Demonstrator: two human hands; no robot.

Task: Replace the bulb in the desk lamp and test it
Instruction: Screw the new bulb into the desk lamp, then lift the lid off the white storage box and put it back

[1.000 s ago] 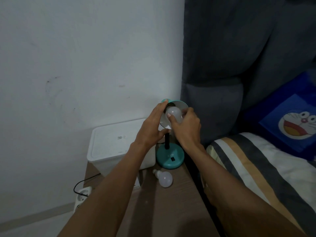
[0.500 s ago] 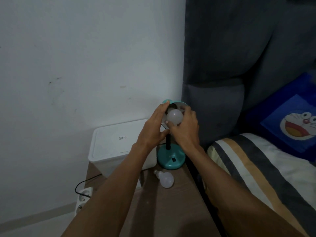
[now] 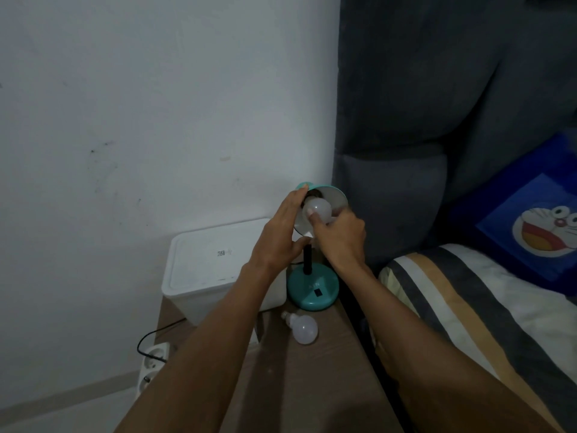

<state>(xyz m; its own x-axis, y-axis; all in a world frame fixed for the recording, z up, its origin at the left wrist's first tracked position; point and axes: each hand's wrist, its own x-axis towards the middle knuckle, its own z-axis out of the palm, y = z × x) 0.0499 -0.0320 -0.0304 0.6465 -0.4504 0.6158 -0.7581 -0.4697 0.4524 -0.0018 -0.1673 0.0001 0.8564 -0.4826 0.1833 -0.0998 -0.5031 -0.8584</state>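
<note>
We're mid-install: right hand (image 3: 340, 237) has its fingers wrapped on the bulb (image 3: 318, 209), which sits inside the teal lamp shade (image 3: 335, 196) at the socket. Left hand (image 3: 281, 242) is closed around the shade's rim and back, bracing it. Bulb unlit; can't tell whether it's fully seated. Second bulb (image 3: 304, 331) lies on the tabletop (image 3: 312, 370) just in front of the lamp base (image 3: 312, 290), probably the old one. Next: twist until snug without tilting, then hit the switch.
</note>
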